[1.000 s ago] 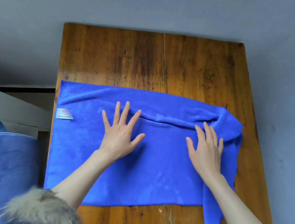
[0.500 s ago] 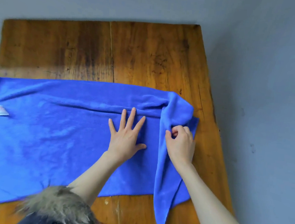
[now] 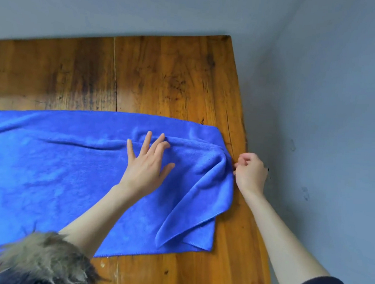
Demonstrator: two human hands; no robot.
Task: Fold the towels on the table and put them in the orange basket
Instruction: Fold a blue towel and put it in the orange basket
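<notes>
A blue towel (image 3: 66, 172) lies spread across the near half of the wooden tabletop (image 3: 156, 78), running off the left edge of view, with a long crease along its far part. Its right end is bunched and doubled over, a loose flap (image 3: 198, 210) draping down toward the near right corner. The left hand (image 3: 145, 170) rests flat on the towel near that bunched end, fingers (image 3: 147, 140) spread wide, pressing the cloth. The right hand (image 3: 250, 172) sits at the towel's right edge, just above the tabletop's right side, its fingers curled in narrow; whether they pinch the cloth I cannot tell. A fur-trimmed sleeve (image 3: 42, 262) shows at the near left.
</notes>
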